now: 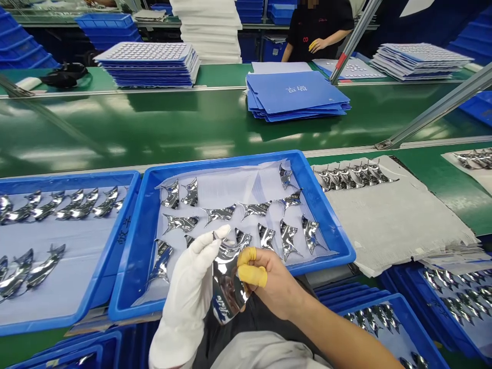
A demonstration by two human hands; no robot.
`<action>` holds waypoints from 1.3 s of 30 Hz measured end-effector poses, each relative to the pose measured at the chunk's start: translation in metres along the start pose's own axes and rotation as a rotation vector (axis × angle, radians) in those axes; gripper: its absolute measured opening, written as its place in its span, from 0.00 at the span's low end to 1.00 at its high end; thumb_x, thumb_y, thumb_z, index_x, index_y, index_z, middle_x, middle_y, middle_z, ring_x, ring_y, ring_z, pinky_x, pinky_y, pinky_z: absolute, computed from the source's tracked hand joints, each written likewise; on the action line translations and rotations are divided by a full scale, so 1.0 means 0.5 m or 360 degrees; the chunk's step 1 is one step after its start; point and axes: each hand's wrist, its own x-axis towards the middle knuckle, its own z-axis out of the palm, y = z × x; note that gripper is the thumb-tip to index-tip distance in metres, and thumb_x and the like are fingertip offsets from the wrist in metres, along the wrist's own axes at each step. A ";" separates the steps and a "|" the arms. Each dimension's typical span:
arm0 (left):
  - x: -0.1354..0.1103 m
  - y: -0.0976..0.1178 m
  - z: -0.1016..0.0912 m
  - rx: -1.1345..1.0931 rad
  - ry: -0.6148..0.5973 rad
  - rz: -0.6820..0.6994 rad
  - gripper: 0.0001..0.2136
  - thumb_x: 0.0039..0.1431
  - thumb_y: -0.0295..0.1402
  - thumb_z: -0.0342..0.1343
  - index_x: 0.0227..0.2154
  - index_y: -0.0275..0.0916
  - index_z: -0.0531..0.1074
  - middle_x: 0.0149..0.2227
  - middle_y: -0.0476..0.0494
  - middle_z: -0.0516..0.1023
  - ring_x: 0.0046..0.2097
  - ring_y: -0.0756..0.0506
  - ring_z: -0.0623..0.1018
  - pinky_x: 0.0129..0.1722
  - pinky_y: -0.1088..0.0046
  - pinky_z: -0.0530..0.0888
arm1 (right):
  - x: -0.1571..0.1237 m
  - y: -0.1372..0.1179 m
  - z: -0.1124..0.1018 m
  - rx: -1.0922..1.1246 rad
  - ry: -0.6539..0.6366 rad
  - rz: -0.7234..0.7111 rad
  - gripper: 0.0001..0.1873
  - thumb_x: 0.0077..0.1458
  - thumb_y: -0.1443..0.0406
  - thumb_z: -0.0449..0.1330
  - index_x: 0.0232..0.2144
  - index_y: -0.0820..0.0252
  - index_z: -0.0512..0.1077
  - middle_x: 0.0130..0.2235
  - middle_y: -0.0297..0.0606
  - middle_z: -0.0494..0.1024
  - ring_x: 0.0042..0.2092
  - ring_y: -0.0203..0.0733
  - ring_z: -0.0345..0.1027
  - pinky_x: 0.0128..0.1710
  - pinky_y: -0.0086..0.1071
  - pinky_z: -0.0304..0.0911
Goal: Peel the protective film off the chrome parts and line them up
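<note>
Holding one chrome part (226,279) between both hands, just over the near rim of the middle blue tray (326,215). White-gloved left hand (190,294) pinches its left edge; right hand (265,279), yellow cots on fingers (251,274), grips the right. More chrome parts (253,209) lie on the tray liner. Beyond: green conveyor belt (154,123), blue sheet stack (295,95), probably corrugated plastic.

The left hand (190,287), in a white glove, is raised with fingers pinched. The bare right hand (269,282) faces it, its yellow-capped fingertips (251,274) curled shut.
</note>
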 end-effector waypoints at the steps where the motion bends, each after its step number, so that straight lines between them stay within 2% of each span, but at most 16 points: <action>1: 0.004 -0.003 -0.009 0.0040 -0.0025 0.0012 0.16 0.56 0.39 0.63 0.45 0.39 0.78 0.53 0.41 0.77 0.53 0.40 0.77 0.49 0.71 0.76 | 0.002 0.001 0.001 -0.0028 -0.0006 -0.0005 0.15 0.48 0.60 0.68 0.23 0.62 0.67 0.22 0.30 0.69 0.21 0.30 0.61 0.22 0.24 0.57; 4: 0.023 -0.015 -0.048 0.0230 -0.0044 0.0135 0.17 0.57 0.39 0.62 0.47 0.39 0.78 0.54 0.41 0.76 0.56 0.42 0.74 0.57 0.70 0.69 | 0.016 -0.005 -0.001 -0.0185 -0.0053 -0.0008 0.14 0.48 0.61 0.68 0.24 0.62 0.68 0.22 0.29 0.68 0.21 0.30 0.62 0.23 0.25 0.58; 7: 0.040 -0.019 -0.089 0.0222 0.0131 0.0211 0.18 0.58 0.41 0.61 0.48 0.39 0.77 0.46 0.41 0.79 0.50 0.44 0.76 0.60 0.66 0.66 | 0.057 -0.032 -0.017 -0.0509 -0.0058 -0.0074 0.11 0.49 0.61 0.66 0.27 0.62 0.70 0.25 0.31 0.71 0.24 0.33 0.66 0.27 0.28 0.63; 9: 0.045 -0.014 -0.111 0.0149 0.0231 0.0189 0.18 0.57 0.42 0.61 0.48 0.39 0.77 0.38 0.44 0.80 0.44 0.46 0.77 0.59 0.65 0.67 | 0.105 -0.060 -0.033 -0.0932 0.0020 -0.0177 0.10 0.53 0.60 0.63 0.30 0.62 0.71 0.29 0.33 0.73 0.28 0.34 0.67 0.31 0.29 0.64; 12: 0.041 -0.005 -0.128 0.0138 0.0314 0.0175 0.16 0.53 0.42 0.64 0.41 0.40 0.79 0.34 0.46 0.79 0.42 0.43 0.78 0.54 0.64 0.71 | 0.204 -0.098 -0.054 -0.1852 0.0190 -0.0282 0.09 0.58 0.63 0.57 0.34 0.64 0.74 0.32 0.36 0.76 0.33 0.35 0.68 0.35 0.29 0.63; 14: 0.037 -0.004 -0.132 0.0158 0.0347 0.0179 0.13 0.52 0.43 0.65 0.36 0.39 0.80 0.32 0.45 0.79 0.43 0.41 0.78 0.52 0.62 0.73 | 0.277 -0.112 -0.058 -0.2159 0.0267 -0.0287 0.06 0.57 0.68 0.57 0.33 0.65 0.74 0.31 0.38 0.77 0.35 0.37 0.69 0.38 0.29 0.61; 17: 0.032 -0.013 -0.133 0.0184 0.0326 0.0170 0.13 0.56 0.43 0.62 0.35 0.37 0.77 0.36 0.42 0.79 0.48 0.39 0.77 0.52 0.58 0.73 | 0.380 -0.115 -0.051 -0.2336 0.0341 -0.0203 0.03 0.55 0.71 0.60 0.30 0.67 0.74 0.30 0.40 0.76 0.36 0.40 0.70 0.38 0.31 0.61; 20: 0.032 -0.025 -0.130 0.0214 0.0312 0.0161 0.14 0.62 0.42 0.57 0.43 0.35 0.74 0.45 0.40 0.76 0.49 0.40 0.76 0.49 0.56 0.74 | 0.460 -0.102 -0.037 -0.2435 0.0377 -0.0028 0.08 0.60 0.65 0.62 0.33 0.67 0.73 0.31 0.38 0.75 0.33 0.37 0.70 0.34 0.31 0.67; 21: 0.032 -0.028 -0.129 0.0224 0.0311 0.0159 0.14 0.63 0.41 0.56 0.45 0.36 0.73 0.47 0.40 0.75 0.48 0.41 0.76 0.48 0.57 0.74 | 0.480 -0.096 -0.032 -0.2450 0.0375 0.0019 0.11 0.62 0.62 0.60 0.34 0.68 0.72 0.32 0.37 0.75 0.32 0.35 0.70 0.34 0.31 0.68; 23: 0.034 -0.033 -0.126 0.0240 0.0302 0.0151 0.14 0.64 0.40 0.55 0.47 0.36 0.72 0.49 0.40 0.74 0.47 0.42 0.76 0.46 0.59 0.75 | 0.502 -0.084 -0.023 -0.2476 0.0354 0.0044 0.17 0.69 0.61 0.51 0.37 0.69 0.72 0.35 0.35 0.74 0.33 0.32 0.71 0.36 0.28 0.68; 25: 0.037 -0.036 -0.124 0.0250 0.0284 0.0138 0.13 0.64 0.40 0.55 0.46 0.37 0.72 0.47 0.40 0.75 0.45 0.43 0.76 0.45 0.60 0.75 | 0.502 -0.075 -0.015 -0.2513 0.0344 -0.0055 0.18 0.71 0.63 0.47 0.39 0.70 0.72 0.38 0.35 0.74 0.37 0.33 0.72 0.39 0.28 0.68; 28: 0.038 -0.037 -0.121 0.0254 0.0259 0.0122 0.13 0.64 0.41 0.55 0.44 0.37 0.73 0.44 0.41 0.76 0.43 0.43 0.76 0.44 0.60 0.76 | 0.463 -0.077 -0.017 -0.2601 0.0347 -0.0327 0.15 0.68 0.60 0.52 0.46 0.67 0.71 0.43 0.38 0.74 0.43 0.41 0.72 0.44 0.36 0.70; 30: 0.038 -0.035 -0.121 0.0253 0.0255 0.0118 0.13 0.64 0.41 0.54 0.45 0.37 0.73 0.45 0.41 0.75 0.44 0.43 0.76 0.44 0.60 0.76 | 0.425 -0.096 -0.038 -0.2703 0.0349 -0.0437 0.16 0.68 0.60 0.52 0.47 0.68 0.71 0.45 0.38 0.74 0.46 0.44 0.72 0.48 0.39 0.68; 33: 0.036 -0.029 -0.122 0.0256 0.0257 0.0119 0.15 0.64 0.40 0.55 0.48 0.37 0.72 0.49 0.40 0.74 0.46 0.42 0.76 0.45 0.60 0.76 | 0.363 -0.152 -0.109 -0.2938 0.0447 -0.0343 0.12 0.66 0.61 0.56 0.43 0.66 0.73 0.43 0.39 0.75 0.45 0.41 0.72 0.48 0.41 0.68; 36: 0.038 -0.025 -0.120 0.0278 0.0253 0.0129 0.15 0.64 0.39 0.55 0.50 0.37 0.70 0.50 0.39 0.73 0.47 0.42 0.76 0.45 0.59 0.76 | 0.301 -0.221 -0.207 -0.3192 0.0742 -0.0146 0.12 0.64 0.61 0.59 0.42 0.67 0.72 0.44 0.43 0.75 0.47 0.44 0.70 0.50 0.44 0.66; 39: 0.045 -0.025 -0.109 0.0325 0.0236 0.0160 0.16 0.64 0.39 0.56 0.51 0.36 0.70 0.50 0.39 0.73 0.46 0.42 0.76 0.44 0.59 0.76 | 0.248 -0.267 -0.290 -0.3364 0.0996 -0.0032 0.12 0.63 0.62 0.59 0.42 0.68 0.72 0.47 0.45 0.73 0.52 0.47 0.67 0.54 0.47 0.62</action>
